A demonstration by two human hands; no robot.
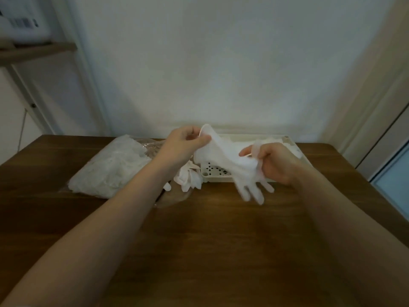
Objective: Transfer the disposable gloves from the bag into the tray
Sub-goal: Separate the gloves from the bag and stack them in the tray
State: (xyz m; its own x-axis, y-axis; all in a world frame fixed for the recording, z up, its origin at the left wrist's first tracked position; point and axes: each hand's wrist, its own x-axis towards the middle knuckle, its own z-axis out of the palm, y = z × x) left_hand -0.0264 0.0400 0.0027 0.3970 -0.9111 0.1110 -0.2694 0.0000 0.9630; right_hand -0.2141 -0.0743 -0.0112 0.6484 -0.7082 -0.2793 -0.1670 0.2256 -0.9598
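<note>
I have one glove [230, 160] stretched between my two hands above the near left part of the tray [290, 141]: my left hand [186, 142] pinches the cuff end up high, thumb against curled fingers, and my right hand [276, 161] grips the palm part lower down, fingers curled round the thin film, so the glove's own fingers hang down past the tray's near edge toward the table [210, 240]. My hands are apart, with the glove spanning the gap. The held glove and my right hand cover much of the tray, so I see only its far rim, a bit of its perforated floor near the left corner, and some pale film at its right side; whether that is one glove or several I cannot tell. One bag [110, 167] lies to the left of the tray, clear plastic, packed with white gloves too crumpled together to count. My left forearm crosses over the bag's mouth and hides part of it. Just beside the tray's left corner, under my left wrist, a small loose bunch [188, 177] of gloves lies on the wood, perhaps two or three, their fingers tangled. Behind the table is a plain white wall [199, 63], and a shelf [37, 50] sits high on the left
</note>
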